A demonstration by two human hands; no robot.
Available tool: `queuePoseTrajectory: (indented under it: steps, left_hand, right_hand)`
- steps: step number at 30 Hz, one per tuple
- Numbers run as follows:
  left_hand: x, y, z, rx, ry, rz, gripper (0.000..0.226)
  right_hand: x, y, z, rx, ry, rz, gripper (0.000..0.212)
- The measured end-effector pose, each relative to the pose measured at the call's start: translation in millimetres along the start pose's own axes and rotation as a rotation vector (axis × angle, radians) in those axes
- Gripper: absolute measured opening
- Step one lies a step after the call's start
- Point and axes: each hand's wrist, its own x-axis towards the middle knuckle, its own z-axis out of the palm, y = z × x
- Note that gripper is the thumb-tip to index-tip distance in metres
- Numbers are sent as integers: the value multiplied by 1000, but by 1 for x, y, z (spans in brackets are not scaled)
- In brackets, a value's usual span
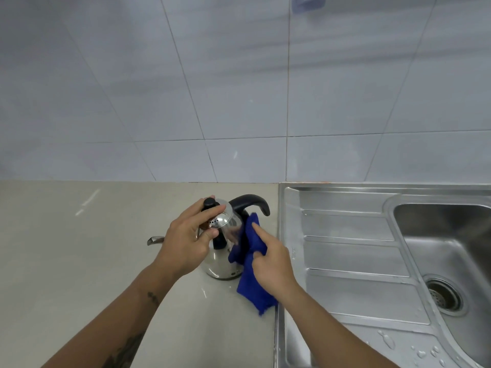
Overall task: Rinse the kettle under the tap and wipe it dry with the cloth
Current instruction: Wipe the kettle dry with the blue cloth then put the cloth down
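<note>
A shiny steel kettle point(224, 266) with a black handle point(252, 203) stands upright on the beige counter point(66, 248), just left of the sink unit. Its spout point(155, 240) points left. My left hand point(186, 245) grips the kettle's lid, fingers around the black knob point(209, 203) and the perforated steel lid point(221, 220). My right hand point(271, 264) holds a blue cloth point(252, 288) and presses it with the forefinger against the kettle's right side, below the handle. The cloth's lower end hangs down onto the counter edge.
To the right lies a steel sink unit with a ribbed draining board point(353, 261) and a basin with a drain point(443, 294). Water drops sit on the board's near edge. A tiled wall point(239, 88) rises behind. No tap is in view.
</note>
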Motion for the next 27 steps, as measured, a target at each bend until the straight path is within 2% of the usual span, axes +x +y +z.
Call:
queuePoseTrajectory:
  steps: [6,10,13,17,20,23,27]
  left_hand:
    - [2,4,-3,-10,-12,-44,62]
    - [1,5,1,-38,9,-79,62]
    - [0,4,3,-64,30,-94,62]
    - [-1,4,6,-71,38,-94,62]
    - [0,5,8,-61,41,-110,60]
    - [-1,7,11,-57,49,-143,59]
    - [-3,12,12,-17,73,-155,55]
  right_hand:
    - [26,-24,8,-35,6,-85,74]
    - [38,-14,-3,-106,-54,21,79]
    - [22,-10,0,-53,-37,73,79]
    - [-9,-5,16,-15,19,-103,74]
    - [-14,10,25,-84,31,-198,85]
    - [-13,24,30,-106,-43,-178,102]
    - [-10,15,33,-87,-49,-140,102]
